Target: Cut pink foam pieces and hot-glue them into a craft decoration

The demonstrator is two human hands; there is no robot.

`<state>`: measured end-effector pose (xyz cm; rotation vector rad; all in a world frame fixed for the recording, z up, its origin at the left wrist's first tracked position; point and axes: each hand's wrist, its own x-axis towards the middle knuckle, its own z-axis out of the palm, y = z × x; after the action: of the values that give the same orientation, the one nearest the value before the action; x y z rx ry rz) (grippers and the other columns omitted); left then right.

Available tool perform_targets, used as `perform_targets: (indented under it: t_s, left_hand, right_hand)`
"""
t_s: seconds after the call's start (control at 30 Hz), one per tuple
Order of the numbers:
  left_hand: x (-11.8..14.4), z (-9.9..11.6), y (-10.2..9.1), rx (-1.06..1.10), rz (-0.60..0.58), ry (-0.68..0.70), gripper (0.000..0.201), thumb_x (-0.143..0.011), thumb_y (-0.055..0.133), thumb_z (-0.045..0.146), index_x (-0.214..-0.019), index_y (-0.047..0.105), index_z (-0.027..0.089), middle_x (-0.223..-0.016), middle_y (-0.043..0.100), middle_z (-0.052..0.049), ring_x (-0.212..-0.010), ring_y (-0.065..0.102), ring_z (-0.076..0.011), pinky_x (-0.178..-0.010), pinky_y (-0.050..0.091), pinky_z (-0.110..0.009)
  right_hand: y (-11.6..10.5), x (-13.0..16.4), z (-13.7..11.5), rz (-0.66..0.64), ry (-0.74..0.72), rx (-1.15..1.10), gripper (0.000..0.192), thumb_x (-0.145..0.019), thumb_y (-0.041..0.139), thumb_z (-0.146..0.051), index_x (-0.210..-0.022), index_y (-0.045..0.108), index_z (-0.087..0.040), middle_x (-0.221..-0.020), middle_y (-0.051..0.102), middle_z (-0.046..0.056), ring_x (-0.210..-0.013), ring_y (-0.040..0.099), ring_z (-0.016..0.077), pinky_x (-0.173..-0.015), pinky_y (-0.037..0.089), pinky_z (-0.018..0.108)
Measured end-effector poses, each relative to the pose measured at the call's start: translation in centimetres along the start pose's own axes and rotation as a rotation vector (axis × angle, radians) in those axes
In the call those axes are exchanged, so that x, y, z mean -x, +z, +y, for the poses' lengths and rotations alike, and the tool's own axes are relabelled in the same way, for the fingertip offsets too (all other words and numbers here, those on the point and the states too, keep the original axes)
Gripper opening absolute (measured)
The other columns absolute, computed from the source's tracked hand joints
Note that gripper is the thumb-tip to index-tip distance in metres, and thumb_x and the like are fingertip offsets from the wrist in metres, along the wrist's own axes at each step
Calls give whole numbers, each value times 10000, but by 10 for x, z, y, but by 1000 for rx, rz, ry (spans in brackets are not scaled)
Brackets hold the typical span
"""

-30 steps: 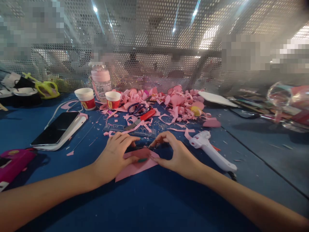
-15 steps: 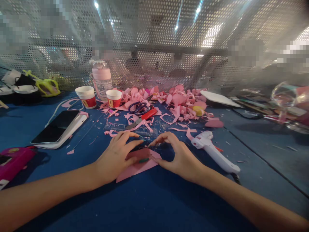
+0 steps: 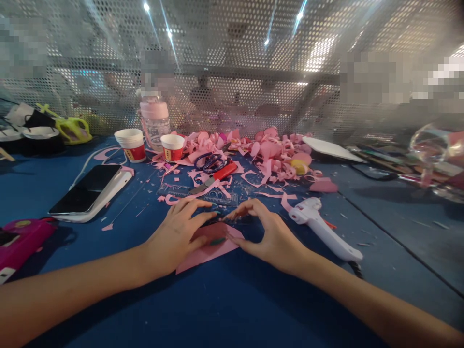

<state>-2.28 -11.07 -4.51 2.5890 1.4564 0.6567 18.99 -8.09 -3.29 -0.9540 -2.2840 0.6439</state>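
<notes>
A dark blue flat surface (image 3: 224, 309) fills the lower part of the view, and a thin dark seam (image 3: 395, 244) runs across it on the right side. Behind the surface stands a silver perforated metal screen (image 3: 232, 63) with many small round holes. Bright white ceiling lights (image 3: 147, 7) shine through the screen and make long streaks on it. Beyond the holes the room is blurred, perhaps with other workplaces.
</notes>
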Motion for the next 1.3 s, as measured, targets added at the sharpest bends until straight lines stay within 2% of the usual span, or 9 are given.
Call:
perform_targets:
  t_s: [0.2, 0.57, 0.67, 0.83, 1.0, 1.3]
  left_hand:
    - [0, 1, 0, -33, -12, 14, 364, -792, 544, 254, -1152, 510, 217, -1208, 471, -65, -1158, 362, -239, -976, 303, -454]
    - [3, -1, 1, -66, 31, 77, 433, -748, 535, 104, -1162, 476, 215, -1222, 470, -61, -1185, 354, -249, -978, 316, -470]
    - [3, -1, 3, -83, 53, 95, 397, -771, 537, 133, -1158, 482, 201, -1216, 496, -58, -1179, 376, -236, -975, 328, -448]
    - [3, 0, 6, -98, 74, 148, 300, -850, 469, 298, -1127, 522, 196, -1213, 537, -42, -1195, 385, -225, -974, 324, -429]
    - [5, -2, 9, -136, 14, 157, 307, -884, 403, 308, -1160, 510, 225, -1227, 538, -11, -1214, 376, -238, -977, 295, -460]
    - [3, 1, 7, -151, 2, 158, 323, -898, 361, 304, -1171, 504, 205, -1219, 543, -49, -1200, 402, -236, -960, 301, -462]
  right_hand:
    - [-2, 1, -1, -10, -29, 91, 256, -723, 603, -177, -925, 455, -225, -946, 574, 27, -910, 537, 181, -826, 435, 392]
    - [-6, 2, -7, -23, -196, 323, 156, -814, 518, -229, -969, 507, -220, -914, 594, 37, -906, 484, 186, -816, 400, 378]
    - [-6, 3, -6, -24, -245, 382, 167, -821, 504, -203, -987, 518, -212, -908, 591, 43, -916, 478, 187, -820, 391, 378]
    - [-6, 3, -7, -3, -369, 481, 164, -828, 486, -167, -987, 524, -183, -885, 600, 51, -908, 481, 189, -822, 382, 386]
    - [-6, 5, -6, -26, -396, 511, 176, -834, 472, -155, -1001, 521, -175, -888, 609, 46, -924, 484, 178, -895, 344, 397]
    - [-7, 5, -6, -31, -497, 641, 180, -839, 437, -120, -986, 537, -148, -834, 627, 55, -916, 501, 190, -889, 337, 412]
